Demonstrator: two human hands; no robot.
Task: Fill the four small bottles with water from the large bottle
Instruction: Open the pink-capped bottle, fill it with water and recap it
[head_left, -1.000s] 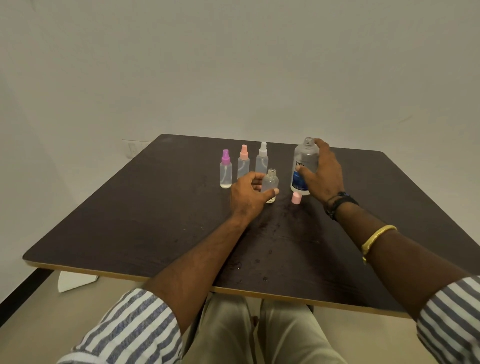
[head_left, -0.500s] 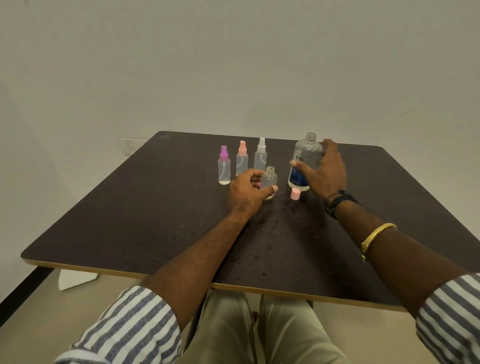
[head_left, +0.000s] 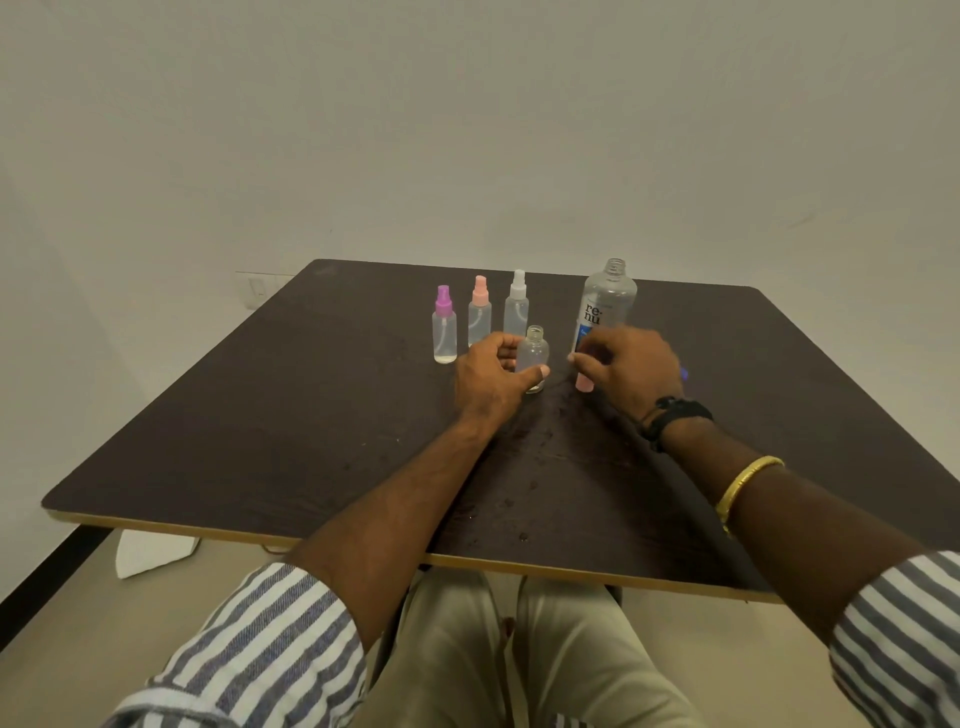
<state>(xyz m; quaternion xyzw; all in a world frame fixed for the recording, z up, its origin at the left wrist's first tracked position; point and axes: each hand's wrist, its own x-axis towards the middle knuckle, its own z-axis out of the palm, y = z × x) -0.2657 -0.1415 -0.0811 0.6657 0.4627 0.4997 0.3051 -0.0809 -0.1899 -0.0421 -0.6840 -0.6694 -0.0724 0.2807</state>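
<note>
Head | left hand grips small bottle | right hand pinches pink cap

Left hand, right hand, fingers curled

The scene is lit dimly and evenly by soft, diffuse light; the plain grey-green wall is rendered flat and darkens toward the corners. Only faint, soft-edged shadows are thrown on the dark brown wooden table, beneath the left hand gripping the small clear uncapped plastic bottle and the right hand curled on the small pink cap. A small violet flare spot is seen beside the right hand. The table edges are splayed by the wide lens, and the blue-and-white striped sleeves are stretched and softened at the bottom corners.
</note>
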